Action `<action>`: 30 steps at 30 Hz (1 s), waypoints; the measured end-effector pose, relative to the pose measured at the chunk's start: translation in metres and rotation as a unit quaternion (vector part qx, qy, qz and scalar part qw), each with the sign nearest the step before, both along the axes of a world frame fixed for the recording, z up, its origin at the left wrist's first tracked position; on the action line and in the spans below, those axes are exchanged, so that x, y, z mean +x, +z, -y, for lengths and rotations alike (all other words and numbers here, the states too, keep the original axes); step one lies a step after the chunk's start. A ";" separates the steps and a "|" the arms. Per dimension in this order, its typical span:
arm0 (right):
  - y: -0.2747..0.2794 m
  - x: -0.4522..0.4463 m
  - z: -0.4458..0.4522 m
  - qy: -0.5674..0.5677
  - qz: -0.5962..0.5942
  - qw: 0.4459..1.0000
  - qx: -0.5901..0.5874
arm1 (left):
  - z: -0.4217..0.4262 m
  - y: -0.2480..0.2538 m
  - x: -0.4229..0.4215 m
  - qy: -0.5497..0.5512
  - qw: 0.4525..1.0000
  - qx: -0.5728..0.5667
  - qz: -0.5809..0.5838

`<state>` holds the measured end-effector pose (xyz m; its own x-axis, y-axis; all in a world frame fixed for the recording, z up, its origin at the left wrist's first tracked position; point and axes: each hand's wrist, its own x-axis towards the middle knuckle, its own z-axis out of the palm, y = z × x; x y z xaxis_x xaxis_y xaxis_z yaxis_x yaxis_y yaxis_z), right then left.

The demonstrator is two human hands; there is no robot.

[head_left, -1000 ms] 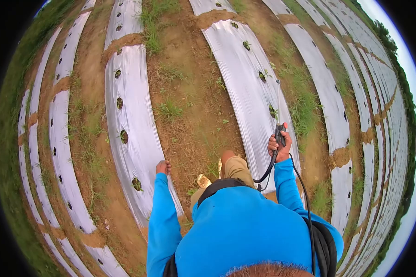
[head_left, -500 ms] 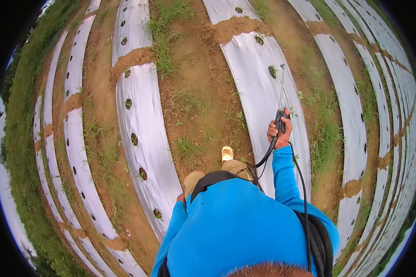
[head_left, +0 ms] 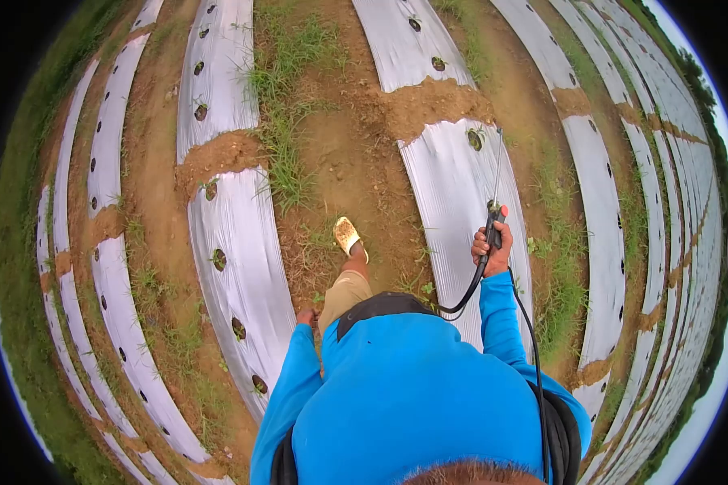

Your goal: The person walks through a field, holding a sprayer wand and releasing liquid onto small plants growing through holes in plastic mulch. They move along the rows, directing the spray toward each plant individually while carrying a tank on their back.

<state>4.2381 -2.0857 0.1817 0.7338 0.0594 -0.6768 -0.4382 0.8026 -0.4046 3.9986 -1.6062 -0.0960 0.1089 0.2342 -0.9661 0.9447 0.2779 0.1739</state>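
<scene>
As seen from head height, open field (head_left: 348, 170): runs in parallel strips, soil path between. Right bed (head_left: 441, 194) and left bed (head_left: 251, 283): covered in silvery sheeting, pierced by rows of holes. Blue shirt (head_left: 421, 388): fills lower centre. Soil band (head_left: 437, 107): crosses right bed, bare of sheeting. Grass (head_left: 287, 77): tufted along path. Beige trousers (head_left: 346, 293): one leg forward. Black hose (head_left: 476, 279): curves down from wand handle (head_left: 493, 230); thin cord (head_left: 539, 396) over right shoulder. Wand (head_left: 497, 162): slim, rises above right bed, tip just beside hole with green plant (head_left: 475, 140). Right hand (head_left: 493, 249): fingers wrapped around wand handle. Left hand (head_left: 306, 315): low, just beside trousers, nothing visible in grasp; cannot tell fingers spread or pressed together. Pale shoe (head_left: 347, 234): on path.

Progress, as judged: partway along rows. Done: sheeting laid, holes cut, greenery in several. Left: further holes up both beds, beyond wand tip. No liquid visible; cannot tell nearer holes as treated or untreated.

Against half a second ago: other foot now forward; soil band lower in view and closer; left hand more exposed; right-hand grip unchanged.
</scene>
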 end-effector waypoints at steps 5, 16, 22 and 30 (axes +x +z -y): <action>0.030 0.103 -0.048 -0.011 -0.012 0.999 0.047 | -0.032 0.009 0.210 -0.036 0.997 -0.030 0.057; 0.055 0.351 -0.126 0.015 0.005 0.996 0.086 | -0.133 0.121 0.556 -0.032 0.966 -0.002 0.258; -0.002 0.507 -0.188 0.029 -0.022 0.998 0.048 | -0.175 0.042 0.551 -0.046 0.999 0.011 -0.011; 0.005 0.745 -0.254 0.042 -0.014 0.995 0.085 | -0.206 0.071 0.618 -0.313 0.923 0.154 0.164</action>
<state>4.9829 -1.8321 0.1865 0.7023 0.2357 -0.6717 -0.5166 0.8180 -0.2530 4.6169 -1.3999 -0.0245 0.5906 0.2843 -0.7552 0.7860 -0.4148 0.4585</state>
